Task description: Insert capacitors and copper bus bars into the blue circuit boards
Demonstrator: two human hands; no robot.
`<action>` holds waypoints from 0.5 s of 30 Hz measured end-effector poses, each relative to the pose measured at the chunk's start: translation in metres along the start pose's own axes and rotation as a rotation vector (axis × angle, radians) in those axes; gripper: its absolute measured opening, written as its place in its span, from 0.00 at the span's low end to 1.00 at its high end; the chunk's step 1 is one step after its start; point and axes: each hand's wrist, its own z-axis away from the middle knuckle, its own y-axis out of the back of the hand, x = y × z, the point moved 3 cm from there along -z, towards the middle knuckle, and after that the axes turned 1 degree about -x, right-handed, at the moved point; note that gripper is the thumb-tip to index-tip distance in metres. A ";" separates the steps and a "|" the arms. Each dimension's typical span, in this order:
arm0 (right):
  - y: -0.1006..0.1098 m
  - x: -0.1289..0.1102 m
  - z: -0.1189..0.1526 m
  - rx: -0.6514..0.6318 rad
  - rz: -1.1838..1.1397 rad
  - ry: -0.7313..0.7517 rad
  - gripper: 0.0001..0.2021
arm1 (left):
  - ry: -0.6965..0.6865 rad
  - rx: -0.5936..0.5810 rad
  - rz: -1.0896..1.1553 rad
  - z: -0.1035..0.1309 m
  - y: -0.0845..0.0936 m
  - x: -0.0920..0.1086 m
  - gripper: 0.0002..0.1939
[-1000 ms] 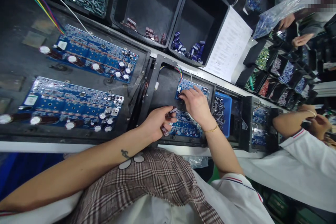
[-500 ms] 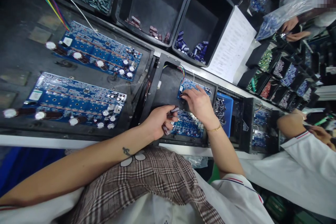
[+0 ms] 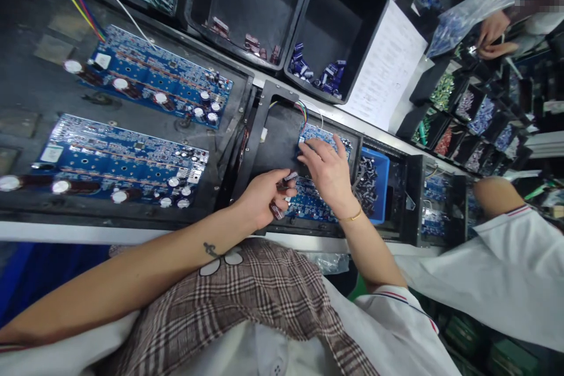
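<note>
My left hand (image 3: pixel 264 198) is curled round several brown electrolytic capacitors (image 3: pixel 277 210); their ends stick out between the fingers. It hovers at the left edge of the near small blue circuit board (image 3: pixel 304 198). Above the left end of the far small circuit board (image 3: pixel 318 134), my right hand (image 3: pixel 325 167) has its thumb and fingers bent together, the little finger raised. What its fingertips hold, if anything, is hidden. Both boards lie in a black frame, and coloured wires (image 3: pixel 303 111) run to the far one.
Two larger circuit boards (image 3: pixel 132 150) with capacitors lie at left. Behind stand black bins holding brown capacitors (image 3: pixel 252 43) and purple capacitors (image 3: pixel 332 77). A blue tray (image 3: pixel 382 188) of dark parts is at right, near a printed sheet (image 3: pixel 388 64). Co-workers' arms (image 3: pixel 497 197) and hands are further right.
My right hand has shifted slightly at the far board's left end, its fingers lifting a little. My left hand keeps its capacitors. The whole view has moved slightly.
</note>
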 end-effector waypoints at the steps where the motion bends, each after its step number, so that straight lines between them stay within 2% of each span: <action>1: 0.008 -0.005 0.006 0.010 -0.066 -0.015 0.15 | -0.028 -0.036 -0.009 0.002 -0.001 -0.001 0.07; 4: 0.032 -0.019 0.037 -0.020 -0.238 -0.029 0.13 | 0.005 -0.165 -0.059 0.011 -0.004 -0.015 0.05; 7: 0.043 -0.022 0.081 -0.013 -0.212 -0.130 0.09 | 0.284 -0.193 -0.163 0.022 0.000 -0.047 0.07; 9: 0.038 -0.019 0.109 -0.053 -0.180 -0.188 0.08 | 0.474 -0.161 -0.270 0.030 0.006 -0.071 0.09; 10: 0.032 -0.017 0.121 -0.081 -0.173 -0.206 0.09 | 0.527 -0.148 -0.324 0.032 0.010 -0.081 0.10; 12: 0.021 -0.014 0.137 -0.119 -0.163 -0.238 0.10 | 0.541 -0.149 -0.409 0.035 0.015 -0.095 0.10; 15: 0.010 -0.011 0.145 -0.107 -0.140 -0.252 0.10 | 0.490 -0.203 -0.458 0.034 0.017 -0.104 0.08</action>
